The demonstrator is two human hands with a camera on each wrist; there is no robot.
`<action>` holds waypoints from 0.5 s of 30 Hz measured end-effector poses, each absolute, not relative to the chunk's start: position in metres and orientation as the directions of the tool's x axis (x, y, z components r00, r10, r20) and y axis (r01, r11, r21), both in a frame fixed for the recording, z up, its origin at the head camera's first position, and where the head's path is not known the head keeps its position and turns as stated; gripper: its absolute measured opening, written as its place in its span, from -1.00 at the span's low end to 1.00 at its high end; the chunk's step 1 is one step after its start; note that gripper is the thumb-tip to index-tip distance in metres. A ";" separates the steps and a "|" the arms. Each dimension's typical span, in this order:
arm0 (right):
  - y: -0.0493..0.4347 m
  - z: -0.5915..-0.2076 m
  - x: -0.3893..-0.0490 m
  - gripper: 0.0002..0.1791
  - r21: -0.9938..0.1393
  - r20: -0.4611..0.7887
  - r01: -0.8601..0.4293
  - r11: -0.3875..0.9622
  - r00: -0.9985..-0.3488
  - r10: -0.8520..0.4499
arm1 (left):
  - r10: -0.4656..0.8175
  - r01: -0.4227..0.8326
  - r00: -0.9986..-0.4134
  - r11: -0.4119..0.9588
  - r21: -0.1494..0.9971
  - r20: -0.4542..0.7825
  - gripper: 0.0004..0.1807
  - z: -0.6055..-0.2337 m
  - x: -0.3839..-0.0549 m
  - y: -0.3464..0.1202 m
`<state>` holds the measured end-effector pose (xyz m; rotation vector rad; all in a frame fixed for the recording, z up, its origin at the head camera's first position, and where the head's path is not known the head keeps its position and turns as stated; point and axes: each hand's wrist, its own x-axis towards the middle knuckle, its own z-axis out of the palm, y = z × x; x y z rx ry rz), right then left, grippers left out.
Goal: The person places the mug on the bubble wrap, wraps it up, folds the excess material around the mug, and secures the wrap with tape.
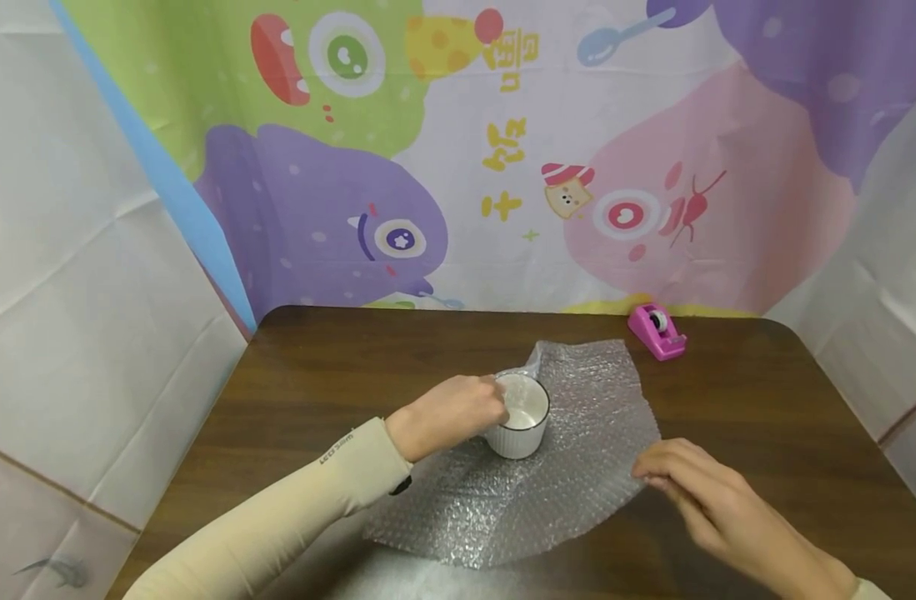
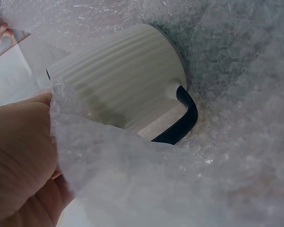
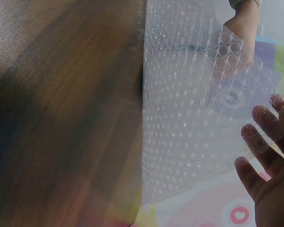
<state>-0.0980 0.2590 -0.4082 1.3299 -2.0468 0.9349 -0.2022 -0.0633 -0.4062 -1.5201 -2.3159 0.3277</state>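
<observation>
A white ribbed mug (image 1: 518, 437) with a dark rim stands on a sheet of bubble wrap (image 1: 570, 492). Its black handle (image 2: 182, 120) shows in the left wrist view, partly covered by a raised flap of the wrap. My left hand (image 1: 458, 412) is at the mug's left rim and grips that flap against the mug; its fingertips are largely hidden. On the right, my right hand (image 1: 701, 492) pinches the sheet's right edge between thumb and forefinger, lifting it. The other fingers (image 3: 258, 139) are spread behind the clear film in the right wrist view.
A pink tape dispenser (image 1: 656, 332) sits near the back right of the brown wooden table (image 1: 337, 350). Behind the table hangs a cloth (image 1: 503, 275) printed with cartoon monsters. Pale sheeting (image 1: 90, 275) covers the sides.
</observation>
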 end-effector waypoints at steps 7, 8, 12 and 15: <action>0.255 -0.403 -0.099 -0.67 -0.256 0.737 -0.923 0.288 -0.379 -0.560 | 0.918 0.839 -0.365 0.397 -0.373 0.155 -0.77 -0.407 -0.201 -0.064; 0.255 -0.402 -0.099 -0.67 -0.254 0.736 -0.922 0.291 -0.380 -0.560 | 0.918 0.838 -0.365 0.396 -0.374 0.156 -0.77 -0.407 -0.202 -0.064; 0.254 -0.398 -0.100 -0.65 -0.244 0.729 -0.916 0.318 -0.390 -0.563 | 0.917 0.836 -0.364 0.399 -0.376 0.163 -0.76 -0.407 -0.201 -0.064; 0.252 -0.396 -0.101 -0.64 -0.238 0.731 -0.916 0.322 -0.387 -0.562 | 0.914 0.839 -0.372 0.405 -0.363 0.161 -0.76 -0.406 -0.201 -0.064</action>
